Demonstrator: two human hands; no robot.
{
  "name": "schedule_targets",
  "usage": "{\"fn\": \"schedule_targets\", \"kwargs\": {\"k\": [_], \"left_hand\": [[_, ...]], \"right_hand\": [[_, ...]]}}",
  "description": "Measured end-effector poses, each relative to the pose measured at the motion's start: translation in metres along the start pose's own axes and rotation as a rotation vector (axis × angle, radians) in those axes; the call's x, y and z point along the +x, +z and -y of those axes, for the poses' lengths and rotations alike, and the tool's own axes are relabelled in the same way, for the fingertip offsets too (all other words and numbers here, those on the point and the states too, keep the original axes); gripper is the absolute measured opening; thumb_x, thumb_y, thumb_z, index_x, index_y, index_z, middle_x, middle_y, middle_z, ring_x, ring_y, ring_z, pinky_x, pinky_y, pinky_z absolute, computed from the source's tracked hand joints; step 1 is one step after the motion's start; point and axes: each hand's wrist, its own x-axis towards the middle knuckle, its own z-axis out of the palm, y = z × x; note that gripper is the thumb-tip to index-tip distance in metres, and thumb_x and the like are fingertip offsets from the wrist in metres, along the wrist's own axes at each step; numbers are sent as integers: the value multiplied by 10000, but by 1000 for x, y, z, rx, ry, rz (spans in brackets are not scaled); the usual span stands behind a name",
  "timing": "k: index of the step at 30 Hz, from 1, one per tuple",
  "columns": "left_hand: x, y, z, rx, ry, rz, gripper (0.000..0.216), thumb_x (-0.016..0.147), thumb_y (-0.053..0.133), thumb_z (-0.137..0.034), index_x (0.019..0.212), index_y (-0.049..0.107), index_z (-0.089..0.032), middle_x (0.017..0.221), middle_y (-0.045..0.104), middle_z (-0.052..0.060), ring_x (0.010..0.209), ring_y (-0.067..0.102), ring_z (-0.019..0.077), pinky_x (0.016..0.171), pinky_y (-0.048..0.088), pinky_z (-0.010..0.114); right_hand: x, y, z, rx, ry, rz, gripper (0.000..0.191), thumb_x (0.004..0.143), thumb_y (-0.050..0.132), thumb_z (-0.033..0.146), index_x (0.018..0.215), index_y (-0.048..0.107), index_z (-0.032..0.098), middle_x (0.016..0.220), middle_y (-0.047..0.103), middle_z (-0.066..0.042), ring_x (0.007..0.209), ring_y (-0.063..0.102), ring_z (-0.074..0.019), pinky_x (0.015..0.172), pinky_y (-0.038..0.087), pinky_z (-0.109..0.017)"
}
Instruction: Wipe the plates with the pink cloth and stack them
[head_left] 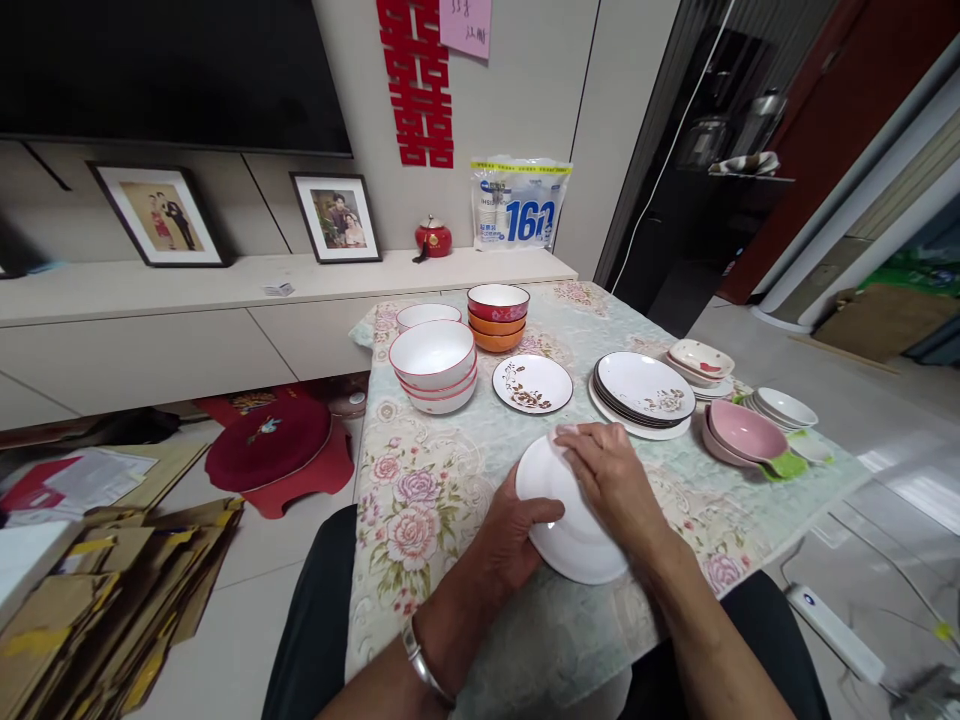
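Near the front of the table I hold a white plate (585,550), tilted toward me. My left hand (517,530) grips its left edge, with the thumb over the face and the fingers behind. My right hand (615,480) lies across the plate's upper right, fingers together and curled against it. A pale bit shows by its fingertips, but I cannot make out what it is. Beyond the plate lies a single patterned plate (525,372) with a dark rim. To its right is a stack of similar plates (634,380) on a larger white one.
Red-rimmed white bowls (431,360) and a stack of orange and red bowls (498,325) stand at the back left. Pink bowls (750,432), small white dishes (784,405) and heart-marked bowls (701,357) sit along the right. A red stool (274,450) is left of the table.
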Motion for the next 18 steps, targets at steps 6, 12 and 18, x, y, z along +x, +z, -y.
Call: {"fn": "schedule_targets", "kwargs": {"k": [6,12,18], "left_hand": [[-2,1,-3,21,148,1,835,545,746,-65,1347,543,-178,1111,745,101,1055,670,311,907,522,414],[-6,1,-10,343,435,-157,654,588,770,-99,1222,656,-210,1075,748,40,1001,669,275,887,527,364],[-14,-5,-10,748,626,14,630,633,622,25,1179,747,-263,1222,725,49,1181,619,304,1092,390,375]], "right_hand": [[-11,-15,-49,156,371,-166,314,948,500,362,1068,734,191,1096,724,-115,1046,626,-279,967,445,-465],[-12,-22,-42,651,663,-150,365,814,677,505,1011,764,210,1067,756,-69,980,667,-258,896,495,-379],[-10,-13,-33,1207,824,-137,455,683,818,519,1020,749,221,954,770,-54,778,713,-218,700,557,-312]]}}
